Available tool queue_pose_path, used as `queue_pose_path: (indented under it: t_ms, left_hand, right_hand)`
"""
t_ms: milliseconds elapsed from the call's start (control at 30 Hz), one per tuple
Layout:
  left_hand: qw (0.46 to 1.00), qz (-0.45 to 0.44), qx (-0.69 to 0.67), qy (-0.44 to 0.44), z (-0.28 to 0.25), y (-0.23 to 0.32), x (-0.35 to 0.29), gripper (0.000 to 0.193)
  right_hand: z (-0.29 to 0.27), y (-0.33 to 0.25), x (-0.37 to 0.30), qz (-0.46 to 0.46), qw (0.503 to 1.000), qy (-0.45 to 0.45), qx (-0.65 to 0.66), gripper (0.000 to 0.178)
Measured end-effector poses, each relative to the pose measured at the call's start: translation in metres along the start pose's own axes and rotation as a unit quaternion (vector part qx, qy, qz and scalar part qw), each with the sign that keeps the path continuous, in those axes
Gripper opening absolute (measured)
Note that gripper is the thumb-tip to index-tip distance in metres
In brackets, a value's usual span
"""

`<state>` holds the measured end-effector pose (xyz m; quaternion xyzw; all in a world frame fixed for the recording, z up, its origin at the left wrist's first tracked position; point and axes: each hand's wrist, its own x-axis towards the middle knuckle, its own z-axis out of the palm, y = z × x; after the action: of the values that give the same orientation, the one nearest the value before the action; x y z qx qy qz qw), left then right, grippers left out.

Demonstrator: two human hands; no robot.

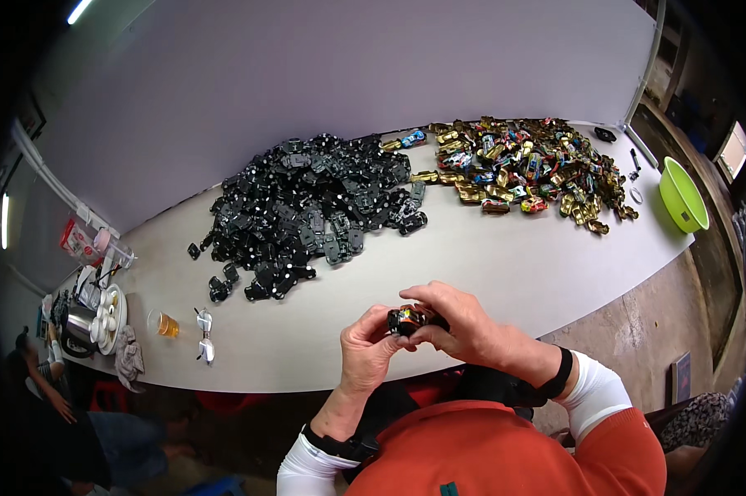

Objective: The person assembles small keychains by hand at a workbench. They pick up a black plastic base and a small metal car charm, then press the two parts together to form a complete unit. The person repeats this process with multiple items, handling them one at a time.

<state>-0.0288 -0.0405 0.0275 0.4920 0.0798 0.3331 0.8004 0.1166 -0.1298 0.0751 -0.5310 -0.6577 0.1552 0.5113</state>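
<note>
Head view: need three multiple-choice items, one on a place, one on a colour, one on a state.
1. Where does the heap of black plastic toy-car bases lie on the long white table?
A. left of the heap of gold and multicoloured toy-car bodies
B. right of it
C. inside the bowl

2. What colour is the round plastic bowl at the table's right end?
A. red
B. lime green
C. blue

3. What is the state of the small dark toy car?
A. lying on the table
B. in the bowl
C. held by both hands

Key: 1 A, the black heap sits left of the gold one. 2 B, the bowl is lime green. 3 C, the left hand and right hand grip it above the table edge.
</note>
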Motion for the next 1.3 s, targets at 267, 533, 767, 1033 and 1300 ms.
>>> queue_pose_path:
  t_ms: [267, 533, 767, 1033, 1300]
  left_hand:
    - [0.999, 0.029, -0.009, -0.04, 0.009, 0.01, -0.001, 0.033]
    - [0.997, 0.02, 0.018, -0.066, 0.021, 0.024, 0.0, 0.028]
    - [0.998, 0.017, -0.001, -0.066, 0.029, 0.03, -0.006, 0.034]
    - [0.998, -0.048, -0.03, -0.031, 0.028, 0.029, 0.008, 0.028]
    - [0.975, -0.109, -0.145, 0.129, 0.006, 0.012, 0.011, 0.02]
  right_hand:
    - [-0.012, -0.022, 0.001, -0.008, 0.994, -0.09, -0.067, 0.039]
    - [-0.023, -0.044, 0.002, 0.0, 0.995, -0.08, -0.052, 0.031]
    - [-0.03, -0.058, 0.002, -0.026, 0.994, -0.079, -0.068, 0.035]
    - [-0.026, -0.034, -0.004, 0.062, 0.997, -0.035, -0.029, 0.033]
    - [-0.028, 0.003, -0.02, 0.209, 0.972, -0.034, 0.106, 0.017]
